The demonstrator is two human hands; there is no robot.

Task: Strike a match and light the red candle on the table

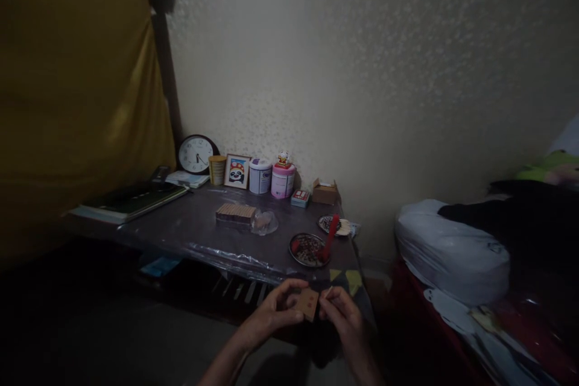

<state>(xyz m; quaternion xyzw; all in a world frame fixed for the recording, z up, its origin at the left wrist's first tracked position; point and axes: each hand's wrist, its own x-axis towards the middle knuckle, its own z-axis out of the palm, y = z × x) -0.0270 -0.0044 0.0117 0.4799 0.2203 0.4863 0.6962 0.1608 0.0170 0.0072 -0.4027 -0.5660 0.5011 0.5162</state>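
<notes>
My left hand grips a small brown cardboard box with red marks on its face, thumb in front and fingers behind. Close to its right side, my right hand is closed in a pinch. A short, thin, pale stick shows at the fingertips; its exact kind is too small to tell. Just beyond the hands, a round dish holds small dark and light pieces, with a red-handled tool resting in it. Behind that lies a second dish of similar pieces, beside several pale flat sticks.
The dark, plastic-covered table bears a row of brown blocks and a clear plastic bag. Along the wall stand a clock, a panda picture, two tubs and an open carton. White bundles lie to the right.
</notes>
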